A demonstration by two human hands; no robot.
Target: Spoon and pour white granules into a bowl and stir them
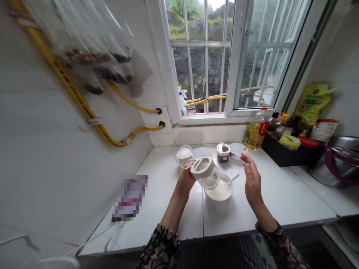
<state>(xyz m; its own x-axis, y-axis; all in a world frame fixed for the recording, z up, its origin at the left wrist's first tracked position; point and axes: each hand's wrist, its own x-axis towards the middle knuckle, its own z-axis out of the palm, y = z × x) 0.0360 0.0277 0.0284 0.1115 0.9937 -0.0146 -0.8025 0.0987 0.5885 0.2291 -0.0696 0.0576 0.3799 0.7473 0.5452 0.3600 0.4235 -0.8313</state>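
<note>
the white counter (pixel 230 222) is big and flat, with good room to work. keep both arms over it, so that bits fall there and not on the floor.

the bowl (pixel 220 199) sits on the counter in front of the person, with white powder (pixel 216 192) in it. it should stay flat, and no one should lean on its rim, or it may tip.

the jar (pixel 209 181) is up off the counter, just over the back left part of the bowl. it tilts, with its pale lid (pixel 201 166) up and to the left and its base down to the right. the left hand (pixel 186 179) holds it near the lid end. a firm grip on the hard side would be best, as a smooth jar may slip. go slow, and keep it from bumping the clear tub (pixel 183 154) just behind.

the right hand (pixel 252 183) is wide, holds nothing, and is up to the right of the bowl. it would do well under the base, to take some weight.

the spoon (pixel 234 178) leans in the bowl with its handle out to the right. mind it, since one knock could flick powder about.
</note>
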